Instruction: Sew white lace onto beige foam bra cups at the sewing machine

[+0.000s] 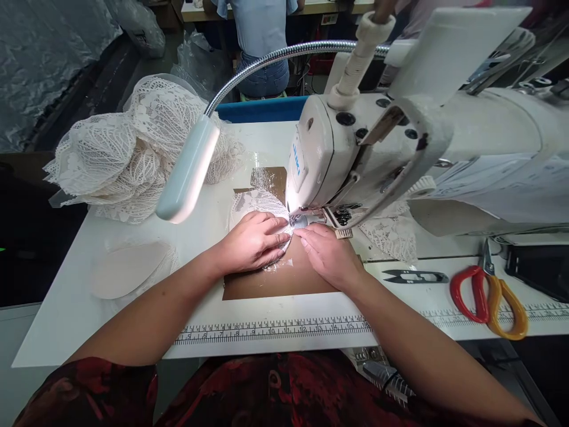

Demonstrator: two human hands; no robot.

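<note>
My left hand (253,242) lies flat, fingers stretched out, pressing a white lace piece (254,201) onto the table in front of the needle (299,220) of a white sewing machine (364,148). Beside it, my right hand (326,252) rests on the brown patch of the table, its fingertips pinched at the lace edge right at the presser foot. The lace runs under both hands and back behind the needle.
A heap of white lace (128,148) sits at the back left, a gooseneck lamp (189,169) above it. A padded oval piece (127,270) lies front left. Thread snips (415,276) and red-and-yellow scissors (486,296) lie on the right. Another person sits behind the table (264,41).
</note>
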